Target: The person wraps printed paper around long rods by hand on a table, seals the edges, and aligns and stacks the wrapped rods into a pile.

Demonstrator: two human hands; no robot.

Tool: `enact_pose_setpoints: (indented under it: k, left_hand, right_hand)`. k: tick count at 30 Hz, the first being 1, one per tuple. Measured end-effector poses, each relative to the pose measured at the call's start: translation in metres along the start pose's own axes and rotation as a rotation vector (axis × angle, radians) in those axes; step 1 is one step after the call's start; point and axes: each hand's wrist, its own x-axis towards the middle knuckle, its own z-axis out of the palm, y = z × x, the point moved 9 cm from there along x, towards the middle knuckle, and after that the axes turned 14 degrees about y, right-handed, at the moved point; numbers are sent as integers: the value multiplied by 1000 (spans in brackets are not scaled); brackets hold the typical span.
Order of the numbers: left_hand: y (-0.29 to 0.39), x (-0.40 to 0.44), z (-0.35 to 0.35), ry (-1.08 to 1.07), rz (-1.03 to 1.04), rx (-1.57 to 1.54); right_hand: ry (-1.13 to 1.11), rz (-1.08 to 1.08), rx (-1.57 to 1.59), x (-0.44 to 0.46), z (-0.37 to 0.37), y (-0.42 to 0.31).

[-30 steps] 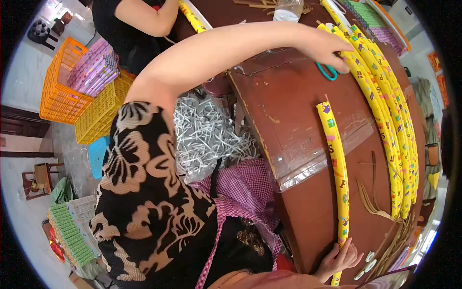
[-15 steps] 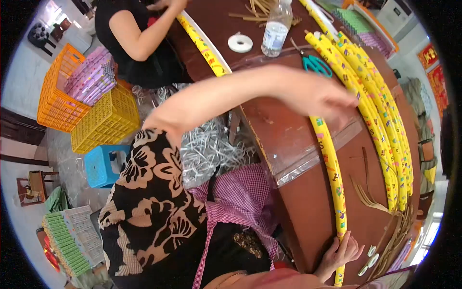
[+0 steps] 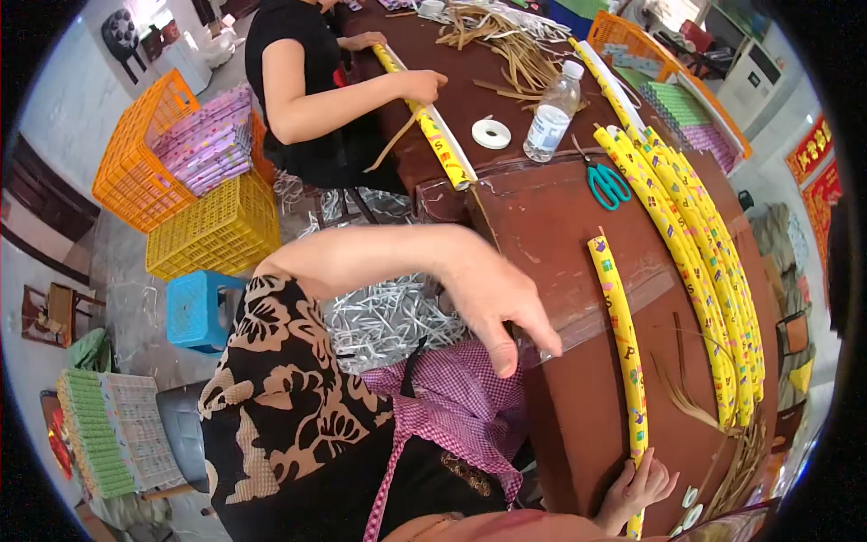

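Note:
My left hand [image 3: 497,303] hangs over the table's near edge, thumb and fingers apart, holding nothing. Its forearm reaches across the view from the left. At the bottom right my right hand [image 3: 639,488] has its fingers round the lower end of a long yellow patterned roll [image 3: 621,334], which lies lengthwise on the brown table [image 3: 578,425]. A bundle of several similar yellow rolls [image 3: 700,262] lies to the right. Teal-handled scissors [image 3: 607,185] rest just left of the bundle's upper end.
A co-worker [image 3: 298,99] handles another yellow roll [image 3: 438,140] across the table. Near it are white tape [image 3: 490,134], a water bottle [image 3: 553,116] and brown strips [image 3: 506,50]. Crates [image 3: 217,226], a blue stool [image 3: 200,310] and shredded strips [image 3: 388,312] are at the left.
My left hand has moved from beside the bundle's upper end back to the near table edge. The view has shifted, showing more of the co-worker. My right hand stays on the roll.

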Motion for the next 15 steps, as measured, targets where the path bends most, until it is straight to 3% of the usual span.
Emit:
enact_pose_setpoints:
  k: [2,3,6,7,9,11,13,15]
  left_hand:
    - [-2,10,-21,-53,-12,-247]
    - [-19,21,-51,43,-42,-382]
    - [-90,52,-189,683,-75,-635]
    - [-118,45,-223,1074,-164,-1052]
    - [-115,64,-262,1057,82,-1148]
    - [-60,86,-264,941,289,-1103]
    - [-35,104,-266,932,316,-1066]
    - [-28,114,-271,983,369,-1171]
  right_hand:
    - [1,-29,6,-2,3,4]
    - [17,-43,-10,-7,4,8]
    - [55,-94,-25,19,-10,-13]
    - [92,-109,-47,31,-18,-23]
    - [147,-89,-41,31,-18,-20]
    - [144,-87,-31,26,-17,-18]
    - [133,-91,-55,16,-12,-10]
    - [-28,-41,-25,-2,5,7]
